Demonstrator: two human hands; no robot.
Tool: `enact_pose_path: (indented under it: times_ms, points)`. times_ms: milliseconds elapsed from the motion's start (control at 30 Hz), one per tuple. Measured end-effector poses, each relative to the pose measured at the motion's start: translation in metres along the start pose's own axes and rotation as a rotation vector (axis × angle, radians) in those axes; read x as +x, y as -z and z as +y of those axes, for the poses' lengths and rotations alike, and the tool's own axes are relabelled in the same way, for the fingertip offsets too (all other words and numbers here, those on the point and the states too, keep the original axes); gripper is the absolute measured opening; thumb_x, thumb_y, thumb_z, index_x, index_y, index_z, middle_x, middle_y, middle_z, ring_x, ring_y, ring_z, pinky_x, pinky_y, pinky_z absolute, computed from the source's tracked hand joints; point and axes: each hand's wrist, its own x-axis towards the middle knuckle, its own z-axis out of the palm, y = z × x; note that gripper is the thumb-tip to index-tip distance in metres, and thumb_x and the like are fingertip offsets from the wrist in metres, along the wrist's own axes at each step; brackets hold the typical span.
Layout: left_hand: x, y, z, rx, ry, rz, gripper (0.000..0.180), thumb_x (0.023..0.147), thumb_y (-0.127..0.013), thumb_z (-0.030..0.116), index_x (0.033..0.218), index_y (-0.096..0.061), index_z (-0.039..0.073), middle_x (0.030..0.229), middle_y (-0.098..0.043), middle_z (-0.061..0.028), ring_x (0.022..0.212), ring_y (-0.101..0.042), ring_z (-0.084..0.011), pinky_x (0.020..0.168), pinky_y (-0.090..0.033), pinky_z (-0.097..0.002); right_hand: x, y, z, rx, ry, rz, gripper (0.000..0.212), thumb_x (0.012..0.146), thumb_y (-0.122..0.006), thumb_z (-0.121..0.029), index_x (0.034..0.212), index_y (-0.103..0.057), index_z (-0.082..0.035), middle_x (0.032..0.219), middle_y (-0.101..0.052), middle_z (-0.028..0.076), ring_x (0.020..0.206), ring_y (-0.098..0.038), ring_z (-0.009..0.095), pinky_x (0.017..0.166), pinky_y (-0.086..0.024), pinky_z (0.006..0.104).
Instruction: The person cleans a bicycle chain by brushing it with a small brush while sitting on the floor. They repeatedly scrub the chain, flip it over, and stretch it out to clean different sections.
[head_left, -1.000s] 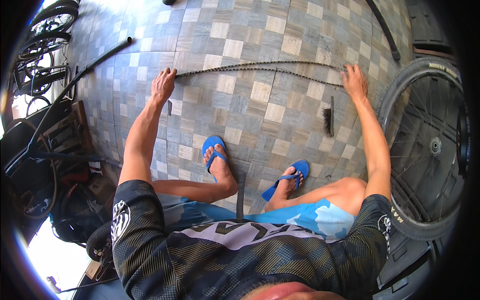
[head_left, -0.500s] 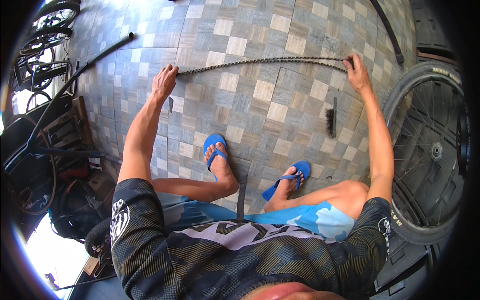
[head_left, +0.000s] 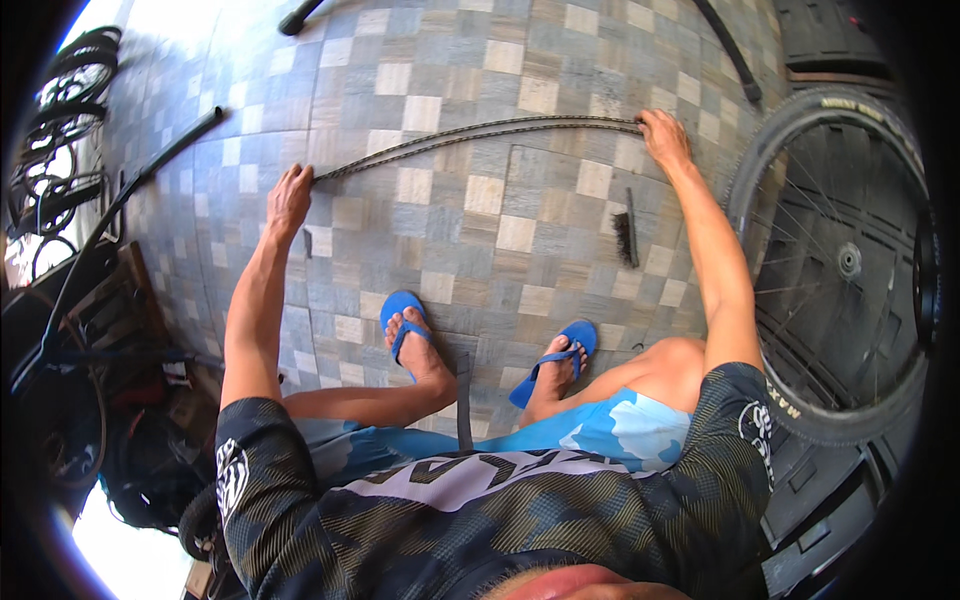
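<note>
My left hand and right hand, well apart, grip opposite ends of a doubled chain; a brush lies toward the right edge of the floor.

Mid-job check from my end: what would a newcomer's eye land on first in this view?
Likely the dark chain, running in two close strands across the upper middle, from the left hand to the right hand. Next, the large spoked wheel at the far right and the bright blue flip-flops, left and right, below the chain on the patchwork-patterned floor.
</note>
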Motion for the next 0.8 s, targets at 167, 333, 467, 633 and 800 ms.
enact_pose_path:
  times_ms: [167,333,467,633,800]
  points:
    - [0.003,0.003,-0.003,0.006,-0.003,-0.042,0.009,0.098,-0.055,0.009,0.105,-0.059,0.008,0.104,-0.064,-0.0132,0.102,-0.067,-0.0362,0.081,-0.056,-0.048,-0.006,0.002,0.011,0.051,-0.071,-0.03,0.019,0.099,-0.065,-0.017,0.117,-0.071,-0.013,0.115,-0.07,0.012,0.12,-0.062,0.035,0.101,-0.049,0.0495]
    - [0.003,0.007,0.01,-0.016,0.01,-0.026,0.013,0.097,-0.057,0.008,0.109,-0.06,0.008,0.106,-0.066,-0.0122,0.104,-0.066,-0.0359,0.084,-0.056,-0.0475,-0.015,0.007,0.011,0.029,-0.037,0.006,0.031,0.099,-0.067,-0.02,0.129,-0.069,-0.014,0.127,-0.068,0.011,0.129,-0.057,0.033,0.106,-0.048,0.0491]
    - [-0.001,0.012,0.017,-0.017,-0.051,0.039,0.013,0.097,-0.059,0.009,0.109,-0.063,0.009,0.107,-0.067,-0.0103,0.107,-0.065,-0.0338,0.088,-0.055,-0.0464,-0.027,0.002,-0.008,-0.033,0.143,0.13,0.036,0.098,-0.069,-0.022,0.133,-0.065,-0.013,0.122,-0.068,0.009,0.129,-0.055,0.031,0.108,-0.045,0.0478]
    - [0.005,0.012,0.012,0.029,-0.065,-0.085,0.008,0.098,-0.055,0.009,0.098,-0.062,0.007,0.103,-0.068,-0.0115,0.105,-0.066,-0.0332,0.087,-0.055,-0.0458,-0.028,0.001,-0.01,-0.174,0.237,0.036,0.021,0.096,-0.068,-0.019,0.115,-0.064,-0.01,0.111,-0.067,0.008,0.117,-0.058,0.029,0.102,-0.046,0.0474]
    - [-0.004,0.002,0.016,0.059,-0.165,-0.121,0.006,0.095,-0.054,0.006,0.099,-0.058,0.005,0.101,-0.066,-0.0134,0.102,-0.066,-0.034,0.086,-0.055,-0.046,-0.048,-0.002,0.004,-0.248,0.279,0.071,0.012,0.096,-0.065,-0.015,0.107,-0.063,-0.009,0.103,-0.066,0.007,0.109,-0.06,0.029,0.095,-0.047,0.0455]
